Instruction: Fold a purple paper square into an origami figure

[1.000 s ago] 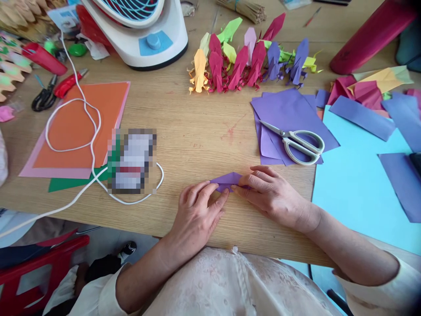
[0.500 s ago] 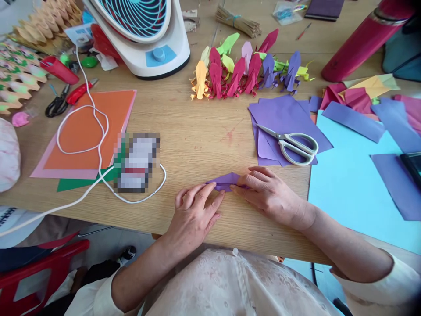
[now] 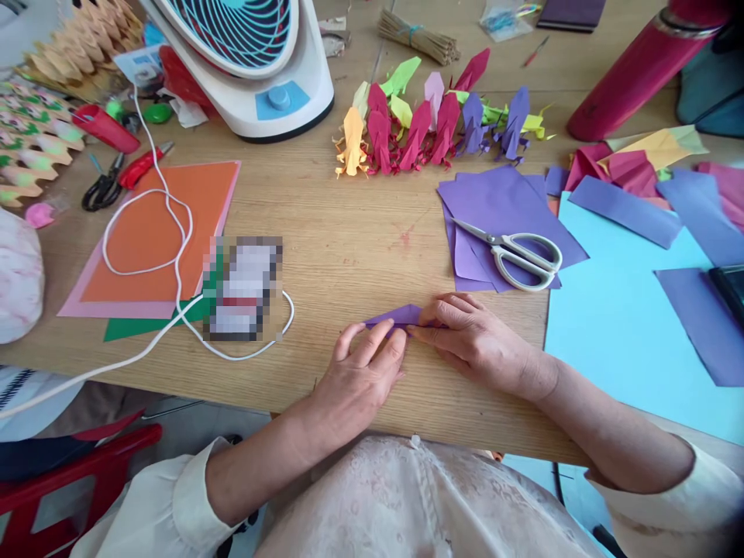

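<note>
A small piece of folded purple paper (image 3: 403, 314) lies on the wooden table near its front edge, long and narrow with a peak in its upper edge. At its right end, my right hand (image 3: 475, 335) is closed, thumb and fingers pinching the paper. My left hand (image 3: 367, 381) is at the near left side, its bent fingertips on the lower edge, gripping it against the table. Both hands hide parts of the paper's lower edge and right end. White-handled scissors (image 3: 523, 256) rest on purple sheets (image 3: 500, 198) beyond my right hand.
Folded paper insects (image 3: 415, 136) in several colours stand at the back, beside a white fan (image 3: 279, 108). A phone (image 3: 244, 287) with a white cable lies left, near orange paper (image 3: 145, 232). On the right are a large light-blue sheet (image 3: 610, 333) and a red bottle (image 3: 639, 77).
My left hand has shifted slightly right along the paper, its fingers now more bent and closer to my right hand. The right hand keeps its pinch. Less of the paper's lower edge shows.
</note>
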A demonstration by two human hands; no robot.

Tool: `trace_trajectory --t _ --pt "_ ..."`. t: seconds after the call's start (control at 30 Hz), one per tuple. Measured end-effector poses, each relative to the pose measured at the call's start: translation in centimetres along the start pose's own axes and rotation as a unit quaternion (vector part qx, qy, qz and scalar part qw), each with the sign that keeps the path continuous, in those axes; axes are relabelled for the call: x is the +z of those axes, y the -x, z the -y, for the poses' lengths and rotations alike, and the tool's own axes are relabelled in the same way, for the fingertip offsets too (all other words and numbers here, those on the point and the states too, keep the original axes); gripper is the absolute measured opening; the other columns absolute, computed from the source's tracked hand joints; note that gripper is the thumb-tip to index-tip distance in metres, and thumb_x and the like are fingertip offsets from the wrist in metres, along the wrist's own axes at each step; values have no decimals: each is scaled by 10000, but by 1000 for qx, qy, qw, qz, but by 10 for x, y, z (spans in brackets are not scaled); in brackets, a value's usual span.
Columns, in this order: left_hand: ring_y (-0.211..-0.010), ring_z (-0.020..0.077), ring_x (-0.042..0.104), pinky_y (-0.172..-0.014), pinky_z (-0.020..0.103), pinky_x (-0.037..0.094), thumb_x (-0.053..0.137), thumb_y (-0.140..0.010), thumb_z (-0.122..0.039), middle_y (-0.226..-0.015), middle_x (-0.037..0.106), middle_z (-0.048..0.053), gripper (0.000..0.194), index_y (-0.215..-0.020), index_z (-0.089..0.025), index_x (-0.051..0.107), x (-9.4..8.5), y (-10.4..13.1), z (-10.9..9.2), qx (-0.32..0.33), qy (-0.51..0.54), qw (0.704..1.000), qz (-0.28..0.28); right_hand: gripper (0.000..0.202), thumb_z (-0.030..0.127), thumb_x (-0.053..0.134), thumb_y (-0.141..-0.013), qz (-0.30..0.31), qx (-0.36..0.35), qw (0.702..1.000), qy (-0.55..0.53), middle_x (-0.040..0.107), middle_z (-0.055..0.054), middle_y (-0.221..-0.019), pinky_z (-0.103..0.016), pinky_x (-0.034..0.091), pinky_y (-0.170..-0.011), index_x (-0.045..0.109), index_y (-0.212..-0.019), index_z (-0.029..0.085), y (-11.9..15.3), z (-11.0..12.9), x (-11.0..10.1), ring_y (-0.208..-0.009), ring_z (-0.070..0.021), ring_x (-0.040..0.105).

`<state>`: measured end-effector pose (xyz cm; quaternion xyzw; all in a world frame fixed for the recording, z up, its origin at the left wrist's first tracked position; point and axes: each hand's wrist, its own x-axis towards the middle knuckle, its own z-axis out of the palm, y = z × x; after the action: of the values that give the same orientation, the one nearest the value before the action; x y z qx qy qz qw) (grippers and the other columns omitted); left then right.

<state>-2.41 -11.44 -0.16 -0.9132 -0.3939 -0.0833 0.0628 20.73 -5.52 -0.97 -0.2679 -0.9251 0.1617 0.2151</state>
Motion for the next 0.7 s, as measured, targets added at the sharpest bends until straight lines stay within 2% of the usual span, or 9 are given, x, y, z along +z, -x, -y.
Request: trace_trajectory --t 0.23,0.5,0.7 --pt "-1172 256 557 -1013 447 347 615 -968 -332 -1315 664 78 413 -1346 -165 601 -1 3 -3 -47 9 998 36 347 80 490 -974 4 2 1000 -1 632 -78 -1035 -394 450 -866 664 -1235 229 2 0 1 -958 -216 566" --pt "-1271 323 459 -997 498 360 606 -958 -342 -1423 551 143 432 -1381 -257 586 3 11 10 -65 86 994 25 341 110 488 -993 6 4 1000 -7 619 -80 -1042 -394 447 -874 649 -1269 227 2 -1 1 -959 -212 560" --pt "-1304 332 443 -1014 517 357 535 -990 -312 -1481 497 168 390 -1367 -246 604 4 19 11 -82 98 992 10 346 131 474 -1004 9 1 1000 5 626 -89 -1042 -396 449 -871 645 -1287 229 3 -1 1 -951 -217 565"
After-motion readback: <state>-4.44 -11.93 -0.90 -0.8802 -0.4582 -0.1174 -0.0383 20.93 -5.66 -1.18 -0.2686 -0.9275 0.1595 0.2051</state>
